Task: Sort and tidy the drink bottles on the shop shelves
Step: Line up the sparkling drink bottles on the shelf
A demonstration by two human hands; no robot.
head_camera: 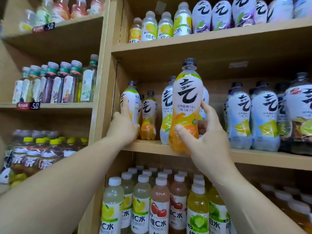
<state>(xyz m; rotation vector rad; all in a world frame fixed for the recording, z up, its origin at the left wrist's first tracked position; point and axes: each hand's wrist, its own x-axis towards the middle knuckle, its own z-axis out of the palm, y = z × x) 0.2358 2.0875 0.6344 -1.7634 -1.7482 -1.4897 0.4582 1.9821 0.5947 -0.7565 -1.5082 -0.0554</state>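
**Q:** What is in view?

**A:** Wooden shop shelves, seen from the person's own head. Both bare arms reach to the middle shelf (pixel 253 157). The right hand (pixel 209 139) holds up an orange sparkling-water bottle (pixel 186 102) with a dark cap, its label facing the camera. The fingers (pixel 205 108) wrap its right side and the thumb presses low on the front, a firm grip that leaves the label readable. The bottle's base hangs in front of the shelf edge. I cannot tell whether it touches the wood.

**Q:** And the other hand?

**A:** The left hand (pixel 123 127) grips a second orange bottle (pixel 130 105), which stands at the far left end of that shelf beside the side panel. The hand curls round the bottle's lower half, with one finger lying up the label. That label is turned sideways, so the hand is probably there to turn or shift the bottle.

**Q:** Where would the raised bottle belong?

**A:** Likely with its own kind. A third orange bottle (pixel 148 119) stands just beside the left one. Next comes a lemon bottle (pixel 166 115), partly hidden behind the raised bottle. Further right are pale-blue lemon bottles (pixel 238 115). Orange seems to gather at the left. On the shelf below, white-capped vitamin-water bottles (pixel 143 200) stand in rows.
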